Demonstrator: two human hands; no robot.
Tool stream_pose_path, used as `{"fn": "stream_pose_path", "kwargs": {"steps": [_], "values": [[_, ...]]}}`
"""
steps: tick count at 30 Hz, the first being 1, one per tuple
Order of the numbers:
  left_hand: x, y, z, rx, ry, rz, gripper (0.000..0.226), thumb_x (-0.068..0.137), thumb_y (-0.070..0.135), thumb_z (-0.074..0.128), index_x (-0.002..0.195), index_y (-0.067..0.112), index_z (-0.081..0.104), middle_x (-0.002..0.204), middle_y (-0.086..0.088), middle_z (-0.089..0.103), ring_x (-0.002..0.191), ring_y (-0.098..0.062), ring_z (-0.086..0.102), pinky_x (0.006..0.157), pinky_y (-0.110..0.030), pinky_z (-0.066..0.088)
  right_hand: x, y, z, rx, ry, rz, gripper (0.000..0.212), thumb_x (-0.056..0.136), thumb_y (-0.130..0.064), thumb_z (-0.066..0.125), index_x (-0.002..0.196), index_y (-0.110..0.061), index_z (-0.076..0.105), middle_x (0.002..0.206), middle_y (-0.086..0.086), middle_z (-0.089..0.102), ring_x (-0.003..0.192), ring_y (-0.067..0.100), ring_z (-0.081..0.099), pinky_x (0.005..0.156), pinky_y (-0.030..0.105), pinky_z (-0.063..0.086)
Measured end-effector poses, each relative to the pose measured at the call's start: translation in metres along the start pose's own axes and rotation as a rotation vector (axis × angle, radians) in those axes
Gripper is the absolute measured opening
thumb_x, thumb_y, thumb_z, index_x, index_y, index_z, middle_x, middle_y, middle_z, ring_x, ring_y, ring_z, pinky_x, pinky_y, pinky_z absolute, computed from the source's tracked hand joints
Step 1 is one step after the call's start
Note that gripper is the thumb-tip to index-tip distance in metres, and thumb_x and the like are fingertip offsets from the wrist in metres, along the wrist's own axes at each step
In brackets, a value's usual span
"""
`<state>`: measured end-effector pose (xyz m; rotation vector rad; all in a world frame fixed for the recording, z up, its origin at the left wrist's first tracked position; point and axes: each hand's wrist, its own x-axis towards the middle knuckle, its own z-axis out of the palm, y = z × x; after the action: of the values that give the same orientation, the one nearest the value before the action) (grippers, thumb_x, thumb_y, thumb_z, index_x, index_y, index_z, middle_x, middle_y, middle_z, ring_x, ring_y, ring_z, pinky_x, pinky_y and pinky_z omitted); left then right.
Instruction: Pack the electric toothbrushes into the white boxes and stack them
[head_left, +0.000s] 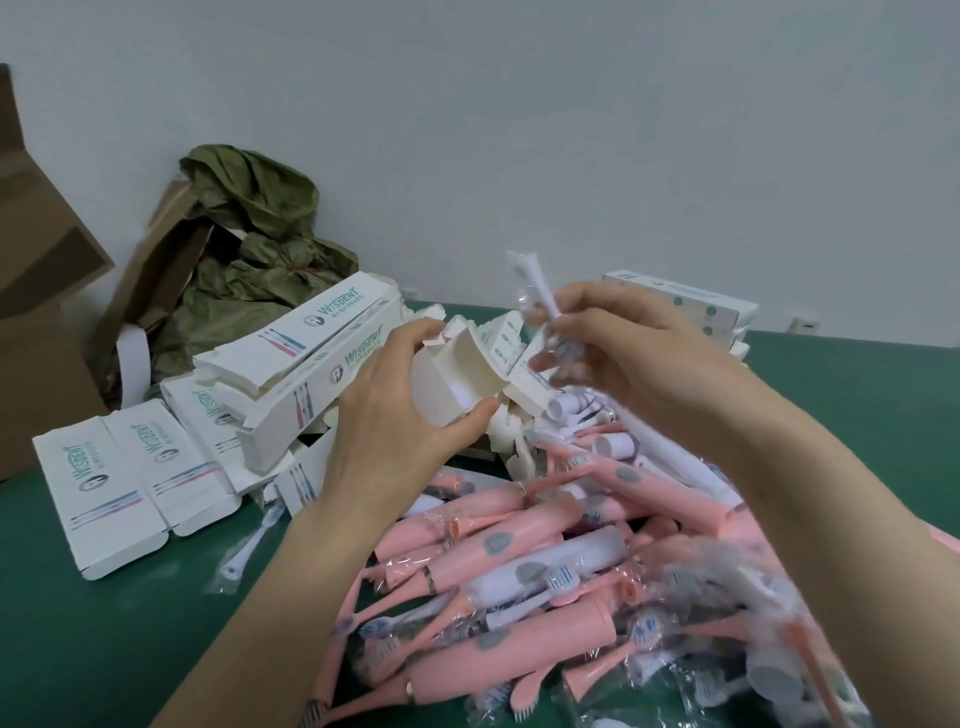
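Early in the job, most of it left.

Left hand (384, 410): fingers and thumb curled round an open white box (441, 384), end flaps up, mouth facing the right hand, looks empty inside. Box is held above the middle of the desk (104, 649).

Right hand (634, 358): fingers pinch a bagged white toothbrush (540, 291) by its thin neck, brush head up, just beside the box mouth. Not inserted yet. Bag and lower part are motion-blurred.

Left to do, by my read:
- Big toothbrush pile (519, 561) toward the near right of the desk, unpacked.
- Heap of white boxes (291, 364) left of centre, jumbled, many with flaps open.
- Two flat boxes (114, 483) side by side near the left edge.

Maybe done: a small neat box stack (685, 304) at the far right edge, closed. Cannot tell if they are filled.

Materials:
- Boxes: thin matte card, long rectangular, printed logo and toothbrush graphic, creases easily.
- Toothbrushes: smooth hard plastic, pink or white, thick round handle tapering to a thin neck, grey button.
- Each is in a crinkly clear bag, glossy, probably slippery.
- Desk top: flat dark green, matte.

Also: a loose bagged brush head (249, 545) near the flat boxes, brown cardboard cartons (36, 312) and a crumpled green bag (249, 244) at the far left.
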<state>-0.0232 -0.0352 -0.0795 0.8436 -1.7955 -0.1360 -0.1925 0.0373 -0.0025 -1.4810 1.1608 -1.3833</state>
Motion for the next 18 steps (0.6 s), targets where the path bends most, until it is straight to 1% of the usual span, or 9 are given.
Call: {"fn": "stream_pose_path", "kwargs": {"steps": [1, 3, 5, 6, 9, 12, 14, 16, 18], "values": [[0.0, 0.0, 0.001, -0.016, -0.01, -0.02, 0.063, 0.064, 0.041, 0.077, 0.117, 0.017, 0.054, 0.099, 0.016, 0.053, 0.09, 0.002, 0.044, 0.079, 0.005, 0.027, -0.006, -0.001, 0.012, 0.126, -0.103, 0.031, 0.021, 0.092, 0.003, 0.046, 0.084, -0.004, 0.064, 0.079, 0.008, 0.066, 0.059, 0.015, 0.061, 0.053, 0.02, 0.049], [0.0, 0.001, 0.002, -0.043, -0.04, -0.09, 0.063, 0.06, 0.041, 0.075, 0.117, 0.022, 0.055, 0.094, 0.017, 0.055, 0.088, -0.007, 0.05, 0.073, 0.005, 0.029, -0.013, 0.002, 0.03, -0.006, -0.196, 0.0, 0.019, 0.091, 0.003, 0.047, 0.09, -0.003, 0.065, 0.075, 0.017, 0.062, 0.057, 0.017, 0.057, 0.052, 0.022, 0.048], [0.001, -0.001, 0.004, -0.036, -0.064, -0.12, 0.064, 0.059, 0.036, 0.08, 0.117, 0.03, 0.053, 0.096, 0.013, 0.057, 0.088, -0.01, 0.054, 0.071, 0.005, 0.03, -0.011, 0.012, 0.037, -0.297, -0.088, -0.064, 0.022, 0.088, 0.001, 0.05, 0.085, -0.013, 0.067, 0.07, 0.016, 0.062, 0.059, 0.018, 0.058, 0.056, 0.027, 0.049], [0.0, 0.0, 0.005, -0.033, -0.066, -0.111, 0.066, 0.059, 0.037, 0.081, 0.118, 0.031, 0.052, 0.098, 0.012, 0.058, 0.087, -0.008, 0.053, 0.072, 0.004, 0.031, -0.008, 0.016, 0.036, -0.356, 0.002, -0.052, 0.019, 0.087, -0.001, 0.053, 0.084, -0.015, 0.065, 0.069, 0.015, 0.064, 0.06, 0.019, 0.058, 0.059, 0.033, 0.049], [-0.001, 0.001, 0.004, -0.022, -0.03, -0.025, 0.066, 0.062, 0.04, 0.078, 0.119, 0.021, 0.051, 0.106, 0.013, 0.055, 0.093, 0.002, 0.046, 0.081, 0.002, 0.028, -0.002, 0.022, 0.023, -0.313, 0.147, 0.051, 0.008, 0.085, -0.003, 0.059, 0.084, -0.01, 0.062, 0.068, 0.008, 0.066, 0.059, 0.018, 0.059, 0.063, 0.038, 0.046], [-0.002, 0.001, 0.005, -0.004, -0.028, 0.005, 0.066, 0.063, 0.04, 0.077, 0.119, 0.015, 0.053, 0.106, 0.012, 0.054, 0.097, -0.001, 0.047, 0.084, 0.004, 0.023, 0.003, 0.024, 0.014, -0.439, 0.182, 0.032, 0.013, 0.084, -0.003, 0.059, 0.077, -0.012, 0.065, 0.064, 0.0, 0.066, 0.05, 0.006, 0.056, 0.056, 0.021, 0.046], [-0.002, 0.001, 0.007, 0.007, -0.061, 0.006, 0.066, 0.063, 0.038, 0.079, 0.12, 0.015, 0.053, 0.108, 0.008, 0.059, 0.098, -0.006, 0.05, 0.083, 0.006, 0.021, 0.006, 0.02, 0.015, -0.602, 0.213, -0.073, 0.017, 0.083, -0.004, 0.059, 0.073, -0.016, 0.066, 0.057, -0.008, 0.061, 0.044, -0.002, 0.051, 0.048, 0.008, 0.037], [-0.002, 0.0, 0.008, 0.005, -0.101, -0.007, 0.068, 0.063, 0.04, 0.078, 0.122, 0.018, 0.052, 0.11, 0.005, 0.062, 0.099, -0.012, 0.054, 0.083, 0.005, 0.023, 0.01, 0.012, 0.021, -0.809, 0.206, -0.2, 0.016, 0.082, -0.006, 0.06, 0.077, -0.016, 0.07, 0.05, -0.017, 0.05, 0.047, -0.007, 0.05, 0.05, 0.005, 0.035], [-0.002, -0.001, 0.008, -0.001, -0.116, -0.014, 0.069, 0.063, 0.045, 0.074, 0.123, 0.02, 0.051, 0.109, 0.004, 0.062, 0.1, -0.017, 0.056, 0.082, 0.002, 0.026, 0.012, 0.007, 0.032, -0.94, 0.16, -0.307, 0.014, 0.084, -0.008, 0.061, 0.085, -0.015, 0.074, 0.054, -0.019, 0.043, 0.052, -0.006, 0.048, 0.057, 0.003, 0.033]]}}
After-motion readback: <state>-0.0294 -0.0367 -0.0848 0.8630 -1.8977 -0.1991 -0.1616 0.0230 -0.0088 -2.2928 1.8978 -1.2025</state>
